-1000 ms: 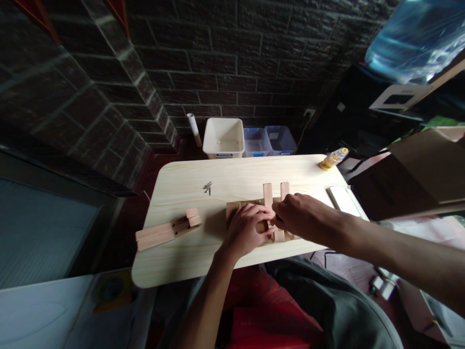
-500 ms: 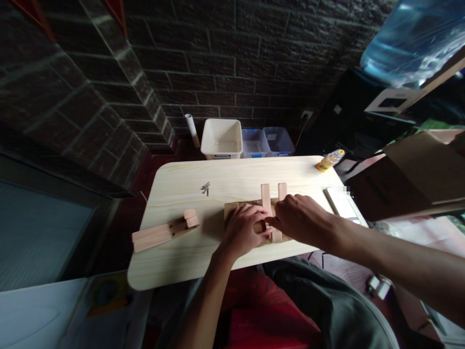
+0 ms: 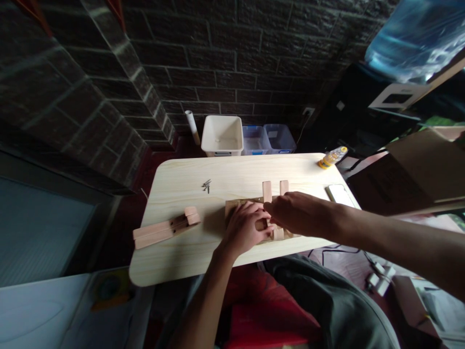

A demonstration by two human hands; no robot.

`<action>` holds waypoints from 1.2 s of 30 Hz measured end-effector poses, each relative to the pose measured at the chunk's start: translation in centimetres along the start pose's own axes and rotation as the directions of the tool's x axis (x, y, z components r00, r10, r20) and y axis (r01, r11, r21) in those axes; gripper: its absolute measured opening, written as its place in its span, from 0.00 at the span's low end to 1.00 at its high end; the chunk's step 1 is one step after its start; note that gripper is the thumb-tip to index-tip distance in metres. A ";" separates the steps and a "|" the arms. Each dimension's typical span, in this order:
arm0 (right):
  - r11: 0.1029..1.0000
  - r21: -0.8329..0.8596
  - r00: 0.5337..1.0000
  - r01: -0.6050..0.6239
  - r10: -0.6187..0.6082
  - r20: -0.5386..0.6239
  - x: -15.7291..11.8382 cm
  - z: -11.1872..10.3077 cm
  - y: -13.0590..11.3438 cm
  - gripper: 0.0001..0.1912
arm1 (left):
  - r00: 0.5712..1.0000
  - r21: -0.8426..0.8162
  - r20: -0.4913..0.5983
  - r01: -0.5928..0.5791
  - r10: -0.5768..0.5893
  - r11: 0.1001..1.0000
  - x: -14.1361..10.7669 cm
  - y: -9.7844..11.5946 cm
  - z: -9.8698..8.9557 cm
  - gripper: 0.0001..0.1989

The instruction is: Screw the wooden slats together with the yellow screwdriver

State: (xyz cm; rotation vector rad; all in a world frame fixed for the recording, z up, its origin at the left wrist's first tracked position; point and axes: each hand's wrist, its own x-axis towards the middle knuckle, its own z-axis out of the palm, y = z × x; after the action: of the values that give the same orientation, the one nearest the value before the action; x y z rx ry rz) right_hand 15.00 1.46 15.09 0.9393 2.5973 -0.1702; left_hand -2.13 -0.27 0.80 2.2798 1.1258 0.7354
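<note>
My left hand (image 3: pixel 247 223) is curved over a wooden block (image 3: pixel 260 224), its fingers on one side and the thumb on the other. Beneath lies a brown board-like base (image 3: pixel 230 207), mostly covered by my hands. Two light wooden slats, a left slat (image 3: pixel 267 190) and a right slat (image 3: pixel 284 186), stick out beyond the base towards the wall. My right hand (image 3: pixel 286 211) is closed above the slats, right beside my left fingertips. Whatever it grips is hidden by the fist.
On the table (image 3: pixel 174 264) lie several screws (image 3: pixel 207 185) and a joined wooden piece (image 3: pixel 163 230) with dark holes. A yellow-capped bottle (image 3: pixel 332 157) and a white phone-like slab (image 3: pixel 340 195) are at the right. A cream bin (image 3: pixel 222 135) and blue-clipped plastic boxes (image 3: pixel 255 140) stand behind.
My right fist has turned and shifted slightly left, closer to my left fingers. My left hand stays on the block. The whole view has shifted a little.
</note>
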 end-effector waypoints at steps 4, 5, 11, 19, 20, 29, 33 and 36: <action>0.998 -0.054 1.000 -0.017 0.016 -0.021 0.4 1.1 -0.5 0.10 | 1.000 0.024 0.006 0.006 -0.006 1.000 0.0 0.0 0.0 0.08; 0.997 -0.067 0.999 -0.024 0.023 -0.022 0.5 1.3 -0.6 0.10 | 1.000 0.024 0.008 0.005 -0.006 1.000 0.0 0.0 0.0 0.08; 0.990 -0.102 0.995 -0.099 0.098 -0.015 0.5 1.1 -1.8 0.09 | 1.000 -0.031 0.004 -0.002 0.002 1.000 -0.1 0.0 -0.1 0.07; 0.955 0.053 0.953 -0.290 0.294 -0.068 -0.7 1.3 -1.2 0.12 | 1.000 -0.069 -0.002 0.013 -0.013 0.998 -0.1 0.2 -0.1 0.08; 0.952 0.086 0.950 -0.295 0.302 -0.082 -0.9 1.3 -0.8 0.10 | 1.000 -0.069 0.001 0.017 -0.017 0.997 -0.1 0.1 -0.1 0.09; 0.775 0.525 0.789 -0.351 0.547 -0.281 -7.3 -0.7 2.6 0.16 | 0.999 -0.105 -0.033 -0.006 0.002 0.994 0.1 -0.3 0.1 0.10; 0.420 0.893 0.553 -0.164 0.788 -0.269 -9.9 2.3 2.5 0.19 | 1.000 -0.142 -0.016 -0.017 0.015 0.990 0.3 -0.2 -0.3 0.10; 0.186 0.981 0.314 0.063 0.929 -0.196 -9.7 6.2 2.6 0.16 | 1.000 -0.149 -0.014 -0.008 0.006 0.989 0.3 0.0 -0.6 0.11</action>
State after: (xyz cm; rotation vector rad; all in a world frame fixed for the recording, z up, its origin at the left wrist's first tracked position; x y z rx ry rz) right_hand 25.39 -3.80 13.15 3.0767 2.3481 -1.4278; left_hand -2.37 0.07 1.28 2.1579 1.0329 0.8117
